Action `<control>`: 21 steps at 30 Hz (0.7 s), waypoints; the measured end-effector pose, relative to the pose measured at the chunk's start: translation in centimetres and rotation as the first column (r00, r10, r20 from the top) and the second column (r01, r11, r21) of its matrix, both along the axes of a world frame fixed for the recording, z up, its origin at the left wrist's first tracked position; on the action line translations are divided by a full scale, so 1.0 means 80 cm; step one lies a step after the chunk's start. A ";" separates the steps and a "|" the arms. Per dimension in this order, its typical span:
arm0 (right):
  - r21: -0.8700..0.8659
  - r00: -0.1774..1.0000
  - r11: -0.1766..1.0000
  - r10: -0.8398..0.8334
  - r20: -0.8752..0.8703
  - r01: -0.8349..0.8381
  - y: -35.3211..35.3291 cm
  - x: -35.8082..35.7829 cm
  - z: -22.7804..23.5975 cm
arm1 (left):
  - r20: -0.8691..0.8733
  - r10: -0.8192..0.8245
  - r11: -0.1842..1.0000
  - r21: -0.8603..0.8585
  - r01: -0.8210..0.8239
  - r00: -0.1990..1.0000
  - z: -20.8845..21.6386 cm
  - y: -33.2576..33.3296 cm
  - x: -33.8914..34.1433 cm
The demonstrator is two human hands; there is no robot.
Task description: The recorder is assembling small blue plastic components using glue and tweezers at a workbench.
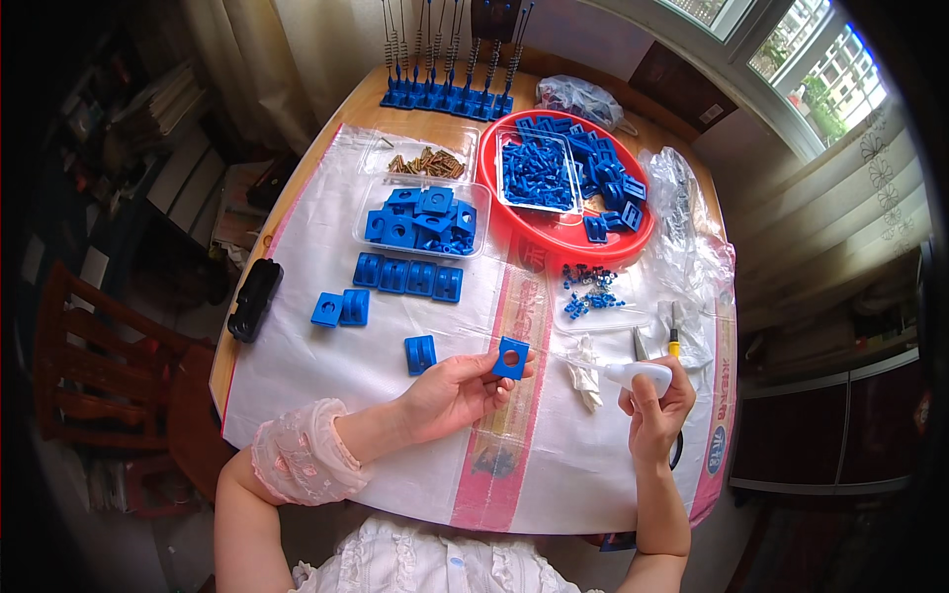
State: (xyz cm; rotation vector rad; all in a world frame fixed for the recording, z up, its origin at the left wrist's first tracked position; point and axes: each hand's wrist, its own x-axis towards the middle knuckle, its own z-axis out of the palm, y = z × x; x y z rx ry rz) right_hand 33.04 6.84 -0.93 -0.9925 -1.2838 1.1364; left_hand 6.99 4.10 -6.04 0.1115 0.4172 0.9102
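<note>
Between the thumb and fingers of my left hand [460, 390] is a blue square plastic piece [507, 369] with a round hole, held up over the cloth. My right hand [659, 415] is closed around a white squeeze bottle [630, 374], whose thin clear nozzle points left toward the piece without reaching it. Just left of my left hand lies a blue ribbed piece [420, 355]. A short row of similar blue ribbed pieces [392, 276] sits farther back, and two more blue pieces [327, 309] rest side by side at the left.
Clear trays hold blue plates [398, 233] and brass-coloured screws [427, 164]. A red basin [633, 244] carries blue parts. Small blue and dark bits [591, 302], a crumpled tissue [585, 376] and a yellow-handled tool [674, 336] lie right. Blue spring stands [445, 99] line the back; a black case [255, 300] lies left.
</note>
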 end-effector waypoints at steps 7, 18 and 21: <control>0.011 1.000 1.000 -0.007 -0.016 0.007 0.002 0.002 0.001 | 0.036 0.021 1.000 0.004 -0.021 0.999 0.003 0.000 0.000; -0.009 1.000 1.000 0.004 -0.012 -0.004 0.001 0.000 0.001 | 0.032 0.004 1.000 0.004 -0.004 0.999 0.001 0.000 0.000; -0.015 1.000 1.000 0.005 -0.005 -0.005 0.000 0.000 0.002 | 0.033 0.004 1.000 -0.007 -0.004 0.999 0.001 0.000 0.000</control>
